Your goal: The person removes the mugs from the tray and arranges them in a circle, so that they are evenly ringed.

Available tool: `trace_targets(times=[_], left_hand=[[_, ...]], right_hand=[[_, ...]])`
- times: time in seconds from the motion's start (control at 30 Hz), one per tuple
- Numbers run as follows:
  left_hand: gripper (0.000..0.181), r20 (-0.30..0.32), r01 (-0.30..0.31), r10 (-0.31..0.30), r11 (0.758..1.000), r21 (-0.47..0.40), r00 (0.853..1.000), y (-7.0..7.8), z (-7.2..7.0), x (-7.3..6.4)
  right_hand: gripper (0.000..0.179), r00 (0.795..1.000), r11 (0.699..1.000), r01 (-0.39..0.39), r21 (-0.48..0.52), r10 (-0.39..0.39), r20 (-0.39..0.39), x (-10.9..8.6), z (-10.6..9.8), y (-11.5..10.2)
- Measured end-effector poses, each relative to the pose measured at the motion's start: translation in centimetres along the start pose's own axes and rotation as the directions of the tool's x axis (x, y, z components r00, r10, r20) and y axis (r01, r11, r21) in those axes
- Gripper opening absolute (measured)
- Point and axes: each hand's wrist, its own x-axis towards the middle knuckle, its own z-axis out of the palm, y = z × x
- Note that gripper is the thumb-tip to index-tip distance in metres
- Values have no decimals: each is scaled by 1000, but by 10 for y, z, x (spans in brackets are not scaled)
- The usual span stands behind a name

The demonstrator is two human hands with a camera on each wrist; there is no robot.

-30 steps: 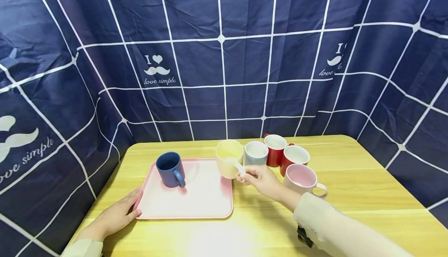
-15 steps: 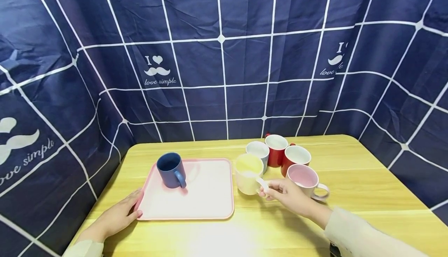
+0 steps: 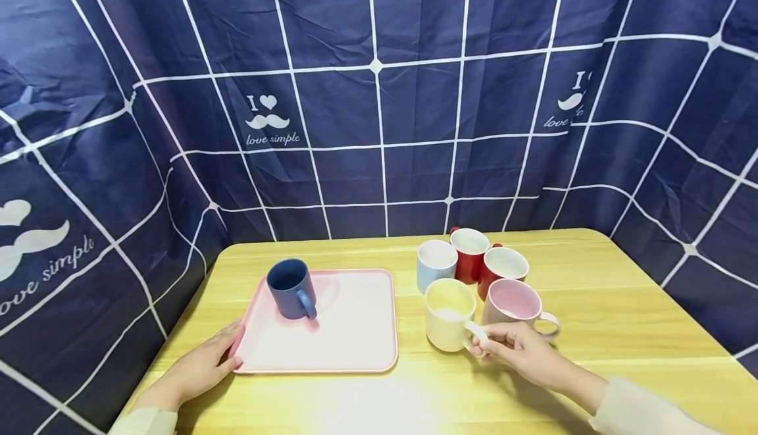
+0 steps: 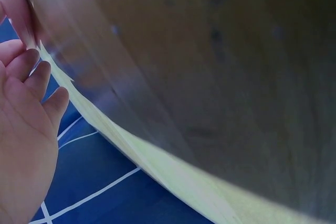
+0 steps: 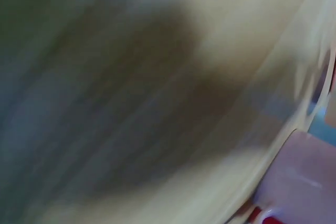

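My right hand (image 3: pixel 524 354) pinches the handle of a pale yellow mug (image 3: pixel 448 330), upright to the right of the pink tray (image 3: pixel 331 349). Whether its base touches the table I cannot tell. Close behind that hand stands a pink mug (image 3: pixel 503 314), which also shows as a blurred pinkish mug (image 5: pixel 299 177) in the right wrist view. My left hand (image 3: pixel 198 368) touches the tray's left rim, its fingers fairly straight and the thumb near the front corner. In the left wrist view this hand (image 4: pixel 26 114) has relaxed fingers. A dark blue mug (image 3: pixel 290 293) stands upright on the tray's left half.
A light blue mug (image 3: pixel 436 270) and two red mugs with white insides, one red mug (image 3: pixel 470 262) behind the other red mug (image 3: pixel 491 280), stand grouped behind the pale yellow mug. A navy curtain (image 3: pixel 414 126) surrounds the wooden table (image 3: pixel 639 330) at the back and sides.
The right hand has carried the pale yellow mug from the tray's right back corner rightward and toward the front, past the light blue mug. The left hand and tray have stayed put.
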Motion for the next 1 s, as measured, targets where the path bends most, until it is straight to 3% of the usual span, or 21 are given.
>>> trace_targets(times=[0.2,0.33,0.63,1.0], left_hand=[[60,6,11,-11,1000,-23,1000,0,1,0],[59,3,4,-4,1000,-8,1000,0,1,0],[58,-21,-6,6,1000,7,1000,1,1,-1],[60,9,21,-21,1000,7,1000,2,-1,0]], right_hand=[[16,1000,998,5,67,-7,23,-14,-6,3],[15,997,993,54,102,-58,41,-20,-8,7],[22,991,987,117,110,-124,54,-28,-11,15],[19,994,985,100,139,-106,32,-31,-12,19]])
